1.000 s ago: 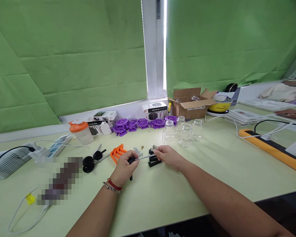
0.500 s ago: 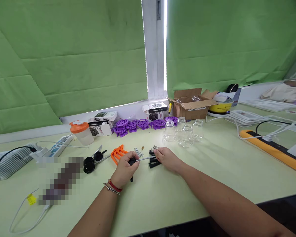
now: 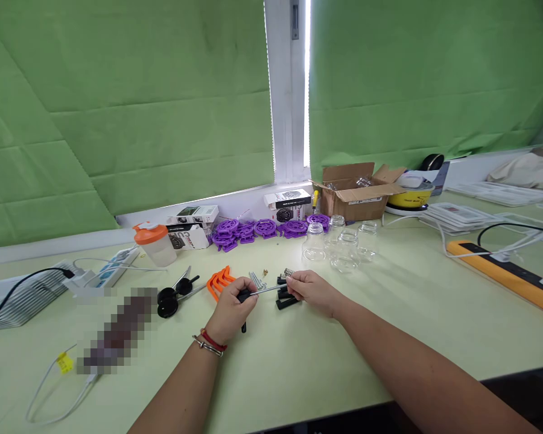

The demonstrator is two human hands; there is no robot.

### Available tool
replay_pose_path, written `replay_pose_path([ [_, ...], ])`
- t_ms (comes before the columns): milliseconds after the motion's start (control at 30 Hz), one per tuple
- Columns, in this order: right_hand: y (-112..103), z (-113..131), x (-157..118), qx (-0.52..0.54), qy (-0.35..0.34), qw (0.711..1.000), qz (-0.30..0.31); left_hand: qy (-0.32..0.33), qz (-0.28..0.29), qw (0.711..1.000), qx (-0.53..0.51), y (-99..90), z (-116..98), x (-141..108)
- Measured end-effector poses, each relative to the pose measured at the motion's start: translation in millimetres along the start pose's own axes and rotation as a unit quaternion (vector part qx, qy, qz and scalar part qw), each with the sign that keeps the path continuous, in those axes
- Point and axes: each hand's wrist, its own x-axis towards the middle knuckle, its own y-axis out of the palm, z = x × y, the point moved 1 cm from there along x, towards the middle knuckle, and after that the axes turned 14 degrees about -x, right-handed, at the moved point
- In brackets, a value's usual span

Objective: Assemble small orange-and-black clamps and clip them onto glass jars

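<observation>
Grips one black-ended metal rod (image 3: 266, 290) above a table (image 3: 276, 374), its dark end in a curled left hand (image 3: 232, 305), its other in a pinching right hand (image 3: 311, 290), near four glass jars (image 3: 345, 254).

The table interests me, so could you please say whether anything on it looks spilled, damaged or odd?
Nothing visible looks spilled or damaged. The one oddity is the pixelated patch on the table, left of the left hand; it hides whatever lies there.
</observation>
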Motion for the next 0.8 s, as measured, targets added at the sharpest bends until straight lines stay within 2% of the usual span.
replay_pose_path([
  [233, -0.6, -0.6, -1.0, 0.047, -0.038, 0.998, -0.012, 0.007, -0.006, 1.0, 0.014, -0.2, -2.9, -0.8],
  [400, -1.4, -1.6, -1.1, 0.0, 0.001, 1.0, -0.001, 0.01, 0.004, 1.0, 0.011, 0.4, -3.0, -0.7],
  [600, -2.9, 0.4, -0.8, 0.033, -0.039, 0.999, -0.01, 0.012, 0.0, 1.0, 0.02, -0.9, -2.3, 0.1],
  [733, -2.1, -2.5, 0.3, 0.0, -0.005, 1.0, 0.008, 0.01, 0.0, 1.0, 0.019, -0.7, -2.0, 0.0],
  [800, -1.9, -3.1, 0.3, 0.013, -0.013, 1.0, 0.007, 0.009, -0.001, 1.0, 0.016, -0.6, -1.6, -0.1],
])
